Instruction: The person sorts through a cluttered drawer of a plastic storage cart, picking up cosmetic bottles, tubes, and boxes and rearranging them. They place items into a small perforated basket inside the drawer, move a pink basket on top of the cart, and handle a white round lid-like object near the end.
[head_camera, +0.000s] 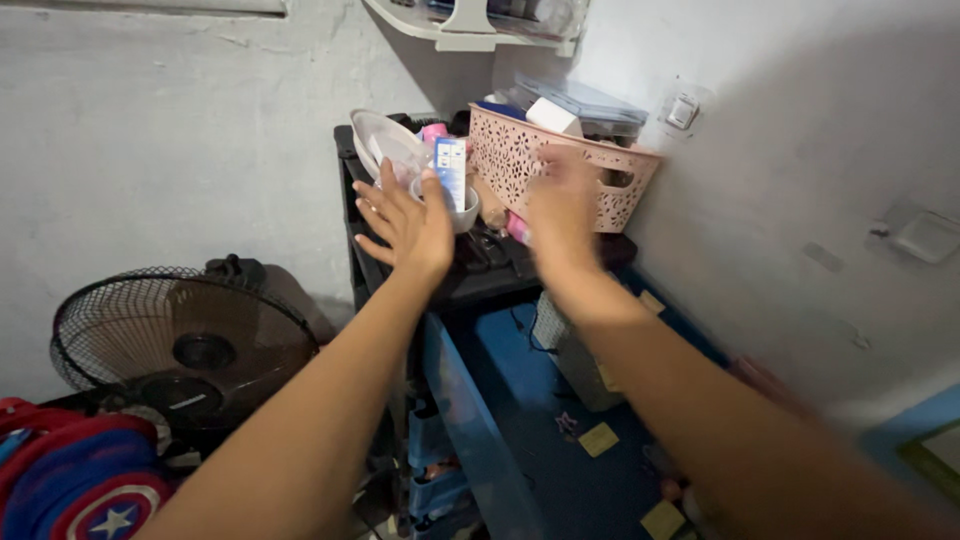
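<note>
Grey plaster corner, black plastic shelf unit (480, 270) against the wall. Item: pale pink perforated plastic basket (545, 165), tilted on the shelf top, just beside a white bowl (462, 212) and a small blue-and-white carton (451, 165). Left hand (410, 225): fingers spread open, holding nothing, palm near the bowl. Right hand (562, 205): blurred at the basket's front wall; grip cannot be told. Handling note: steadying the basket likely wants both hands under its rim. Black floor fan (185, 345) stands lower left.
</note>
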